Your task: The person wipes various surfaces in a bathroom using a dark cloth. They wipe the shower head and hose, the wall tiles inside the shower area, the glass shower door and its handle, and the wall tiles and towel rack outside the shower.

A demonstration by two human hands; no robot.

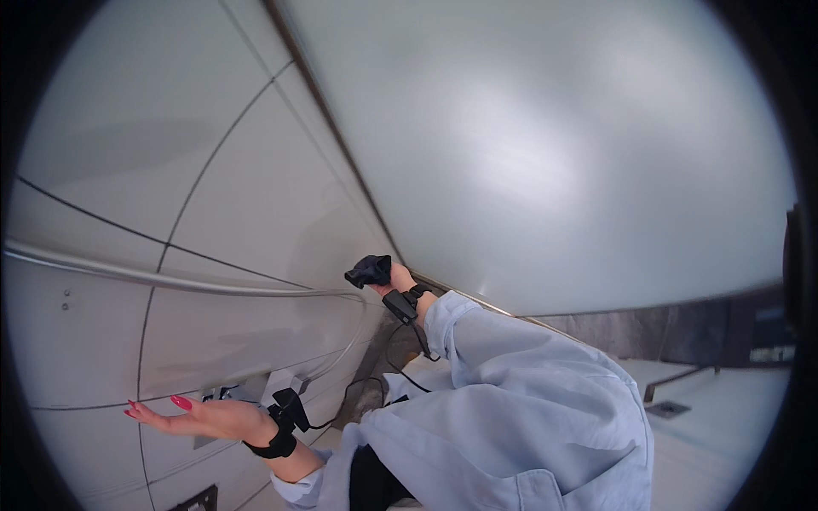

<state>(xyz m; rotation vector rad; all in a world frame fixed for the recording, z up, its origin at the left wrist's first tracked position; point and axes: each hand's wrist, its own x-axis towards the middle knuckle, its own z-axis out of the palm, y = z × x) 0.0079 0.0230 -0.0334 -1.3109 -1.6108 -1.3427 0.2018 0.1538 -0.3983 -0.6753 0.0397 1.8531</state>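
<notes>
My right hand [399, 278] is closed around a bunched black cloth [369, 271], held low where the tiled wall meets a frosted glass panel [545, 153]. A black strap with a small device [400, 306] sits on that wrist. My left hand [200, 417] reaches out to the left, palm turned up and fingers stretched, holding nothing. Red nails show on its fingers. Just behind it is a shiny metal fixture [243, 389] on the wall, partly covered by the hand. A similar black strap [277, 439] circles my left wrist.
Large pale tiles [94, 213] cover the wall on the left. A silver pipe or hose [183, 281] runs along it and bends down near my right hand. Thin black cables hang from both wrist devices. At the right, a square drain [667, 410] lies in the pale floor.
</notes>
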